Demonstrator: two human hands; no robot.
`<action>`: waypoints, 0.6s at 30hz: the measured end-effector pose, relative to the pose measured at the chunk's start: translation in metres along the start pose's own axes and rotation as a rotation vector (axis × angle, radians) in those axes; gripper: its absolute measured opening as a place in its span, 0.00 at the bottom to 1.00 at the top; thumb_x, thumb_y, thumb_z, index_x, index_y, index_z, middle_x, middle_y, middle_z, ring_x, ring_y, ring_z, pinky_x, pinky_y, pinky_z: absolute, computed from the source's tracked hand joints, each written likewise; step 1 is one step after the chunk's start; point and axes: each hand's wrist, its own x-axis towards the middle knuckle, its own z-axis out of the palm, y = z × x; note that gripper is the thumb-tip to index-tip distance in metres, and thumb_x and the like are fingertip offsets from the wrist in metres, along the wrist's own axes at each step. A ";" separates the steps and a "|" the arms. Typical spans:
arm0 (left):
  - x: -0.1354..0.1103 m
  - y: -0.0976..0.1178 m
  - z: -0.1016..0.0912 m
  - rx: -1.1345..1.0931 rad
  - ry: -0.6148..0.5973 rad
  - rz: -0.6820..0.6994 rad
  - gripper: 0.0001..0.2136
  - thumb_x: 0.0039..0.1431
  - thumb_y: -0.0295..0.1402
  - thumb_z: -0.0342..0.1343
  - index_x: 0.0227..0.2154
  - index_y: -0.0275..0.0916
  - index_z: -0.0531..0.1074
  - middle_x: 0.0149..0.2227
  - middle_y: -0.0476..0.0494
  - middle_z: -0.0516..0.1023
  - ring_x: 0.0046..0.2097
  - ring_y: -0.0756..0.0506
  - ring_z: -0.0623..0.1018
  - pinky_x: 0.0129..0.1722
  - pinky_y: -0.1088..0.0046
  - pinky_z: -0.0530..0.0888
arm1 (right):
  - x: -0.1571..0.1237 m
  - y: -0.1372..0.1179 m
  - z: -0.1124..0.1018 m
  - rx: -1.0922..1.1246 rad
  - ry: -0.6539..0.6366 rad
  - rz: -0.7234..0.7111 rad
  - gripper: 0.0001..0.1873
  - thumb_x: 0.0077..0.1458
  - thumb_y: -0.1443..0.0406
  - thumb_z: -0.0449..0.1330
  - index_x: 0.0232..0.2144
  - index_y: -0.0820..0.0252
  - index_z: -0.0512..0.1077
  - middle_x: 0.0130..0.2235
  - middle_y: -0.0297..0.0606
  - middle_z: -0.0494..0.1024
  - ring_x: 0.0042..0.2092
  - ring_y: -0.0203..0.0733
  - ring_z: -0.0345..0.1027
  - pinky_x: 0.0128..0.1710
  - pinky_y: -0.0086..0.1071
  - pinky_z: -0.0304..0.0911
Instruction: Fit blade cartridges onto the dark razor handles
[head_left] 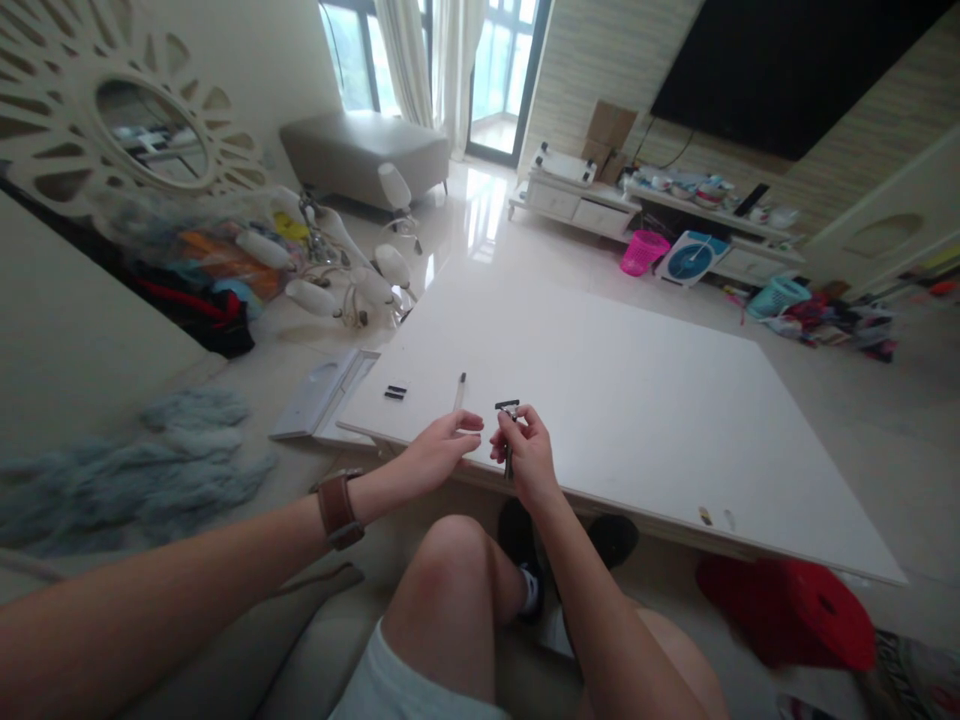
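My right hand is closed around a small razor. Its dark, T-shaped head points away from me, and the dark handle shows below my fingers. Just to the left, my left hand is held open above the near edge of the white table, thumb and fingers apart with nothing between them. Beyond it on the tabletop lies a thin brush-like stick with a pale handle and a dark tip. Two short black strips lie farther left.
Two small pieces, one brownish, lie near the table's right front edge. An open white box stands on the floor left of the table. A chandelier sits beyond that. Red fabric is at the lower right.
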 end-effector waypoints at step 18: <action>0.002 0.003 -0.007 -0.107 0.091 0.086 0.15 0.49 0.40 0.65 0.37 0.36 0.78 0.34 0.42 0.81 0.37 0.45 0.78 0.36 0.69 0.71 | -0.008 -0.006 0.006 -0.190 -0.286 0.006 0.11 0.52 0.59 0.64 0.25 0.60 0.72 0.24 0.32 0.74 0.23 0.32 0.62 0.21 0.25 0.55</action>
